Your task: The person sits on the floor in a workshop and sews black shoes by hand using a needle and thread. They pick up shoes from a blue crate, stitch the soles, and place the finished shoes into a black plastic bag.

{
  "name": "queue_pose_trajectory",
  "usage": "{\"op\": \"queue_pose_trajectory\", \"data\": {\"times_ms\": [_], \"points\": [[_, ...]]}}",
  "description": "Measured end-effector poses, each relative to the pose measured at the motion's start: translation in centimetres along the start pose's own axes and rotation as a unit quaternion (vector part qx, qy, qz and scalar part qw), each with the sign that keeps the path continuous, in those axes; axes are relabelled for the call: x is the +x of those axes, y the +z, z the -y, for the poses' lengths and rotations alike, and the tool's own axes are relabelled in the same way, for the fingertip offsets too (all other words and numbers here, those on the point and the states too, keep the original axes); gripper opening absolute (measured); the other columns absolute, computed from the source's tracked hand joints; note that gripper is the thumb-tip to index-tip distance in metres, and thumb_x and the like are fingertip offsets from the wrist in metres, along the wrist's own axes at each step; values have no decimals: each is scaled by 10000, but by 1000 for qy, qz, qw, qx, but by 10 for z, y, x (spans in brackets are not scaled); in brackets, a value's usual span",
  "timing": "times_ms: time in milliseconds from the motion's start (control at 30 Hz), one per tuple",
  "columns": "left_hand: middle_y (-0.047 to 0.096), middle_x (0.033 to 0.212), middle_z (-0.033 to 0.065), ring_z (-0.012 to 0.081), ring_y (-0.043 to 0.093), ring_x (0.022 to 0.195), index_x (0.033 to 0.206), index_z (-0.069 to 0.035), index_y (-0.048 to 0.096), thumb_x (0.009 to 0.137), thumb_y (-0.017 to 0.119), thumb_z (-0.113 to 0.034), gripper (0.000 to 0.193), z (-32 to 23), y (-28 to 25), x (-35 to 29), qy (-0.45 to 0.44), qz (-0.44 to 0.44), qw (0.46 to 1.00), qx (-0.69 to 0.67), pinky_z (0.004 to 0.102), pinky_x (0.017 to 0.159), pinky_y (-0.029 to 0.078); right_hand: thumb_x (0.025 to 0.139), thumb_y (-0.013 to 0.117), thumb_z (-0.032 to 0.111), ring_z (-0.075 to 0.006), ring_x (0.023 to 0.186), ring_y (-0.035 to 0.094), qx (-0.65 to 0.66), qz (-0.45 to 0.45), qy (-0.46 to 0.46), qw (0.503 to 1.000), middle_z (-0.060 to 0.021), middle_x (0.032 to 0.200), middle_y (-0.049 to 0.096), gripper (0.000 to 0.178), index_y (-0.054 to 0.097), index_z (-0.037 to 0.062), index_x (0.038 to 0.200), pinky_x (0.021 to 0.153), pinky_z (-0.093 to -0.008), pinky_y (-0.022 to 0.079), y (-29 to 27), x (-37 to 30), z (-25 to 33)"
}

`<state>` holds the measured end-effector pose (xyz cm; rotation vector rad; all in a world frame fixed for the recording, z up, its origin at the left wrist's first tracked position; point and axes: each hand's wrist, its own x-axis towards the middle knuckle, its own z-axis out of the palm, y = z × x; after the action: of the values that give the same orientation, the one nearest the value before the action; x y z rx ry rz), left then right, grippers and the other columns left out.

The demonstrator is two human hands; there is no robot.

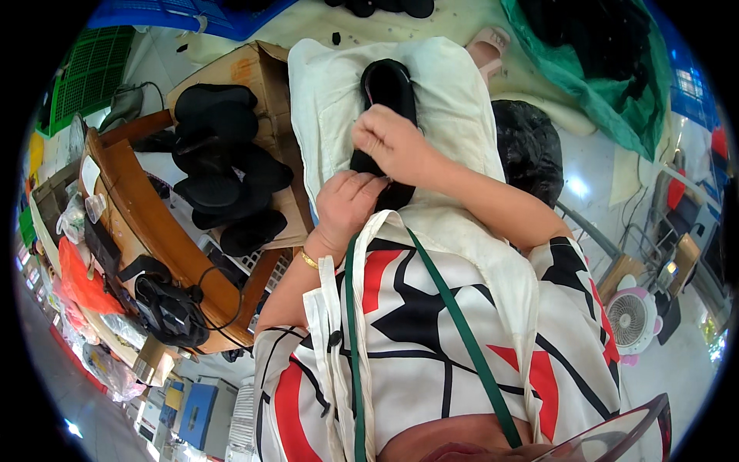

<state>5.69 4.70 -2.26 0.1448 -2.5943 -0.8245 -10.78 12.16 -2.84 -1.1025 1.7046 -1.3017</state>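
A tiled floor [589, 162] is seen around; at left are a wooden bench [162, 223] and, near it, a cardboard box [279, 115]. White cloth [454, 108] is spread beneath the black shoe [394, 83], which is best kept pressed against it. The shoe's near part is gripped by the left hand [346, 204]; the right hand [396, 150] is curled closed over its middle, anything pinched being hidden. Small, even movements seem called for.

Lettering: none legible from where I stand. Cardboard box [271, 115]: faint orange marks [243, 71] on its upper part, too blurred to tell whether they are print. Wooden table [163, 248]: pale patch [90, 174] near its far end; I make out no words or numbers on it.
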Motion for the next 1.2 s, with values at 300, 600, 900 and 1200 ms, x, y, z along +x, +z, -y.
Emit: {"op": "queue_pose_trajectory", "data": {"times_ms": [300, 600, 900, 1200], "points": [[646, 820, 45, 254, 580, 756, 894, -95, 687, 661, 785, -4, 269, 9, 0, 15, -89, 46, 990, -103, 337, 656, 475, 1016, 486, 277, -113, 501, 552, 328, 7, 250, 911, -37, 695, 589, 214, 533, 78, 955, 446, -248, 463, -68, 2, 27], [640, 796, 59, 281, 574, 819, 849, -79, 697, 753, 726, -53, 104, 11, -13, 35, -174, 146, 948, -221, 376, 751, 438, 984, 540, 132, -120, 594, 524, 436, -294, -88, 846, -33, 688, 530, 137, 576, 1, 966, 741, -317, 531, -191, 9, 22], [657, 847, 60, 277, 590, 833, 886, -72, 659, 736, 762, -71, 183, 3, -13, 31, -154, 136, 973, -106, 370, 760, 462, 945, 596, 137, -82, 623, 568, 104, 51, 224, 968, -4, 770, 620, 128, 630, 56, 1038, 574, -237, 461, -60, -38, 20], [671, 789, 46, 248, 612, 731, 871, -89, 623, 638, 813, -8, 312, 5, 4, 10, -92, -4, 992, -81, 337, 652, 492, 874, 581, 130, -373, 678, 620, -87, 112, 118, 983, -176, 733, 637, 109, 628, 68, 951, 614, -429, 497, -42, -59, 24]]}}
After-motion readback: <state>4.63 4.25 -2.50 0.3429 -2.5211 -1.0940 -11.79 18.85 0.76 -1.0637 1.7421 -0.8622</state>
